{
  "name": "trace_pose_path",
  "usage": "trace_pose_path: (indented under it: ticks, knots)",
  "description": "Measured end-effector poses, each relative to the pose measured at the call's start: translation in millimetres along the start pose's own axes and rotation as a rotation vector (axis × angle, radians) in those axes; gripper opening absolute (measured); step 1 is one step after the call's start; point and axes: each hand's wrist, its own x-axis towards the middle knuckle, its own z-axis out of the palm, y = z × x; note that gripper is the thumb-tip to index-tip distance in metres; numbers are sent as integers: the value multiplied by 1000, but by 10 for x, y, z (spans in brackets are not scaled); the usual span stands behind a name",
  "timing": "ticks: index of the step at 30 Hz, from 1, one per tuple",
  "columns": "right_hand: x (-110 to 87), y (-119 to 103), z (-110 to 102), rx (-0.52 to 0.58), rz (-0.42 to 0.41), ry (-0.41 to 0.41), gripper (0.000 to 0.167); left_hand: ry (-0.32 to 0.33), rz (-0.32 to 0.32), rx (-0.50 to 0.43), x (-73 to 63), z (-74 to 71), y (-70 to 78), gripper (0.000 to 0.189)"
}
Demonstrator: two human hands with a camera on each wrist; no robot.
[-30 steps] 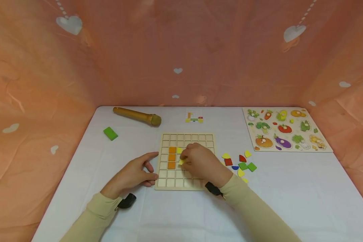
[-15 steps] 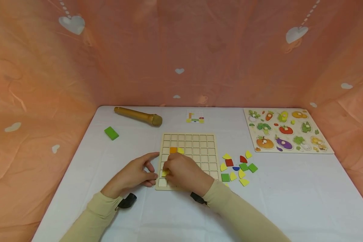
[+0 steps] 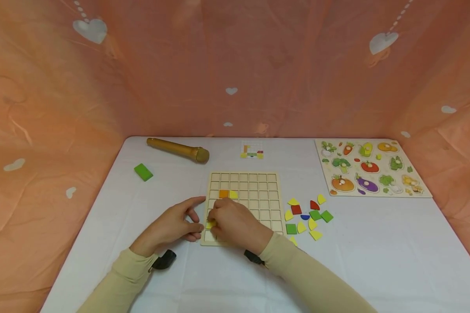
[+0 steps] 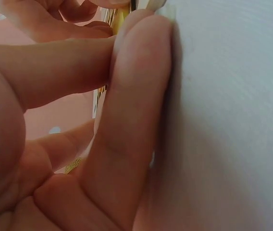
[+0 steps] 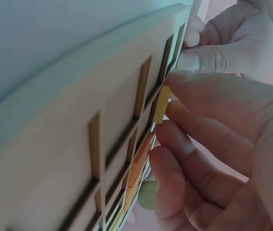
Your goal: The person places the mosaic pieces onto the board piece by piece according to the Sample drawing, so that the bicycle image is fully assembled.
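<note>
A wooden grid board [image 3: 264,204] lies mid-table. My right hand [image 3: 235,222] is over its lower left part, pinching a yellow tile [image 5: 162,105] between thumb and fingertips. The tile stands tilted at a cell of the leftmost column, partly covered by the fingers. My left hand [image 3: 171,224] rests beside the board, its index finger and thumb touching the left edge. An orange square tile [image 3: 224,194] sits in the grid with a yellow quarter-circle tile [image 3: 233,194] to its right. Another orange tile [image 5: 139,161] shows in the right wrist view; my right hand covers that area from above.
Right of the board lie loose yellow [image 3: 312,224], red [image 3: 296,209], green [image 3: 291,229] and blue tiles [image 3: 305,217]. A pattern card [image 3: 252,149] and gold microphone [image 3: 176,148] lie behind, a green block [image 3: 143,172] at left, a vegetable puzzle [image 3: 384,167] far right.
My right hand has moved left and slightly nearer with the yellow tile, from the board's middle to its left column. It now covers the lower orange tiles. My left hand has stayed put.
</note>
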Motion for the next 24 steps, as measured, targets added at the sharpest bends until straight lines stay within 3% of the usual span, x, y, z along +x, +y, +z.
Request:
trace_pose_path:
  ticks: [24]
  knots:
    - [9,-10,-3,-15,16,-22,8,6,-11,11,-1,7,16,82]
